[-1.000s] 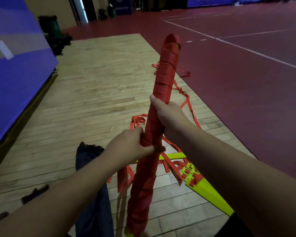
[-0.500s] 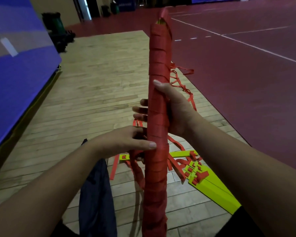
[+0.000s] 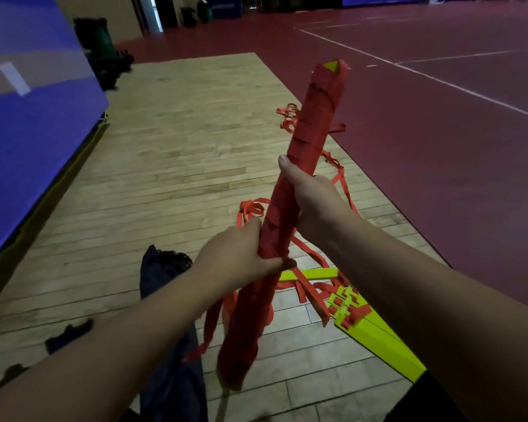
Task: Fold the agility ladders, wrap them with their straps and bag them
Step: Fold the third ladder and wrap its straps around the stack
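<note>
A folded agility ladder bundle (image 3: 310,126), wound in red strap with a yellow-green rung tip showing at its top, tilts up and to the right in front of me. My right hand (image 3: 310,196) grips its middle. Just below, my left hand (image 3: 241,257) grips the bundle and pinches the strap against it. A loose red strap end (image 3: 209,324) hangs down from the bundle. A second ladder, with stacked yellow-green rungs (image 3: 375,333) and tangled red straps (image 3: 342,178), lies on the wooden floor behind. A dark carry bag (image 3: 165,330) lies on the floor below my left arm.
A blue padded wall (image 3: 28,117) runs along the left. The wooden floor (image 3: 171,147) meets a red court floor (image 3: 439,147) on the right. Dark bins and gear (image 3: 104,53) stand at the far left corner. Small dark pieces (image 3: 67,330) lie on the boards at lower left.
The bundle has tipped from upright to leaning right. My left hand, fingers extended against it half a second ago, now grips it and the strap.
</note>
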